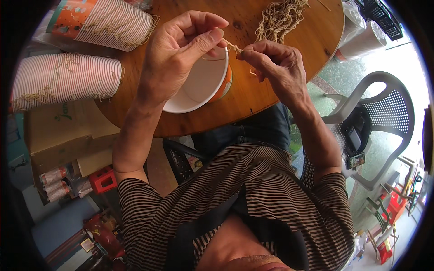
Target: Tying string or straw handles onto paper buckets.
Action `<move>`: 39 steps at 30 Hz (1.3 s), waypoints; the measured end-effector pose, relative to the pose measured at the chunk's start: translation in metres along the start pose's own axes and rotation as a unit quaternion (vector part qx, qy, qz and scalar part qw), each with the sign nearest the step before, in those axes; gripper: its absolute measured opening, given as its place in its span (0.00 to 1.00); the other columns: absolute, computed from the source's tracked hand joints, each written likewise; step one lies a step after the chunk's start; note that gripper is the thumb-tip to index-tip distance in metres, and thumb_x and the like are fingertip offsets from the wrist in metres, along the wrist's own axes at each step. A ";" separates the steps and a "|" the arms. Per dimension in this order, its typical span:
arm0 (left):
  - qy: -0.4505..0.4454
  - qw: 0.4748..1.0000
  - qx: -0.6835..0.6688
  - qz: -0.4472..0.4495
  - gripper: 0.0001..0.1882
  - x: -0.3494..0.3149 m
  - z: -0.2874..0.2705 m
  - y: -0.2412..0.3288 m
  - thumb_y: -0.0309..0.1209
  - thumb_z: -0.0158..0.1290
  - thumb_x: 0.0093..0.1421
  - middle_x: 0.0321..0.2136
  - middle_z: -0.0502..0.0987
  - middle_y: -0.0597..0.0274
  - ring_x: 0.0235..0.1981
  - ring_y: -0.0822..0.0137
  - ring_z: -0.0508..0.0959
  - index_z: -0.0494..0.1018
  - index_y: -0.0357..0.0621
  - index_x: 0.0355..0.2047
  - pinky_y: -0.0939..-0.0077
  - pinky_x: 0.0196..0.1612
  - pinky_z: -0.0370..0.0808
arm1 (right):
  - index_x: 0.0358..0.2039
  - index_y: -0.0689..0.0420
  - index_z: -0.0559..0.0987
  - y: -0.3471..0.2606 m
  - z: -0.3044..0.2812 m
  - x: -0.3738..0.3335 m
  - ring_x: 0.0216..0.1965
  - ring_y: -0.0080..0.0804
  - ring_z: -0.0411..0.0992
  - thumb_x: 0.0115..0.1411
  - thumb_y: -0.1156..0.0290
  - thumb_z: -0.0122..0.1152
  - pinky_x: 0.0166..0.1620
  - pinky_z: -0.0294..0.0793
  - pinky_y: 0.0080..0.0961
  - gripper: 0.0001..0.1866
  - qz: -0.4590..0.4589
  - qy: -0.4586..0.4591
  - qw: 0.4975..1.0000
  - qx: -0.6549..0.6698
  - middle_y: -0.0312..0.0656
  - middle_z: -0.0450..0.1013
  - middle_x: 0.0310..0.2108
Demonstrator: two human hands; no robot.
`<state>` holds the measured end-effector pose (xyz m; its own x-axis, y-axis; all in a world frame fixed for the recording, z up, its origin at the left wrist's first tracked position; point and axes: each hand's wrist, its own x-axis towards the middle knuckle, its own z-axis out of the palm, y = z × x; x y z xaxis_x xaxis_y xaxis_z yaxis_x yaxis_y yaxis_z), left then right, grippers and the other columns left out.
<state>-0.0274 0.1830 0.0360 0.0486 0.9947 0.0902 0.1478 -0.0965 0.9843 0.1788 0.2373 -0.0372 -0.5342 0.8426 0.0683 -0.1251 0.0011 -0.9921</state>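
Note:
A tan string [233, 47] runs between my two hands over the wooden table. My left hand [178, 52] pinches one part of it between thumb and fingertips. The other part is gripped in the fingertips of my right hand [279, 67], and a short end hangs below them. A white-lined paper bucket [183, 100] with an orange outer side stands under my left hand, its mouth facing up toward me. My left wrist and fingers cover part of its rim. Just beyond my right hand lies a loose bundle of tan strings [281, 21].
Two stacks of nested paper buckets, one upper [115, 25] and one lower [68, 79], lie on their sides at the left with strings over them. Below sits an open cardboard box [68, 131]. A grey plastic chair [391, 110] stands right of the round table [323, 27].

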 end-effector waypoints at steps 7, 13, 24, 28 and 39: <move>0.028 0.999 -0.021 0.010 0.09 0.000 0.002 0.001 0.28 0.55 0.68 0.31 0.83 0.59 0.34 0.76 0.82 0.76 0.36 0.45 0.84 0.40 0.79 | 0.34 0.60 0.87 -0.003 -0.003 -0.001 0.25 0.12 0.68 0.61 0.64 0.65 0.28 0.66 0.14 0.12 0.000 -0.001 1.000 -0.029 0.28 0.76 0.23; 0.025 0.999 -0.016 0.021 0.08 0.001 -0.001 -0.002 0.27 0.55 0.68 0.28 0.81 0.62 0.28 0.79 0.79 0.76 0.37 0.44 0.87 0.30 0.75 | 0.33 0.59 0.87 -0.006 -0.007 -0.001 0.24 0.11 0.66 0.61 0.64 0.64 0.27 0.64 0.15 0.12 0.014 0.008 0.998 -0.056 0.27 0.74 0.21; 0.036 0.999 -0.002 -0.033 0.09 -0.002 -0.005 0.002 0.28 0.55 0.67 0.24 0.76 0.68 0.20 0.84 0.72 0.75 0.36 0.44 0.89 0.21 0.66 | 0.39 0.58 0.82 -0.001 -0.028 -0.001 0.22 0.10 0.65 0.66 0.60 0.63 0.25 0.63 0.12 0.13 -0.001 0.013 0.998 0.057 0.27 0.71 0.25; 0.006 0.999 0.010 -0.052 0.11 -0.004 -0.005 0.003 0.27 0.53 0.69 0.29 0.73 0.71 0.22 0.84 0.69 0.73 0.36 0.49 0.91 0.20 0.60 | 0.39 0.58 0.83 -0.006 -0.036 -0.006 0.23 0.10 0.65 0.65 0.61 0.65 0.26 0.64 0.12 0.13 -0.018 -0.019 0.999 -0.018 0.26 0.73 0.25; -0.061 0.952 0.297 0.048 0.15 -0.008 0.020 0.015 0.34 0.63 0.62 0.18 0.73 0.71 0.20 0.84 0.68 0.82 0.35 0.44 0.84 0.29 0.74 | 0.39 0.56 0.86 -0.018 -0.035 -0.013 0.23 0.08 0.66 0.63 0.65 0.69 0.26 0.66 0.09 0.09 -0.024 0.036 0.999 0.004 0.25 0.77 0.26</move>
<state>-0.0059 0.1731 0.0471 0.1995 0.9723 0.1217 0.6679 -0.2258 0.7092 0.2175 0.2450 -0.0243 -0.4659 0.8783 0.1072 -0.1565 0.0374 -0.9870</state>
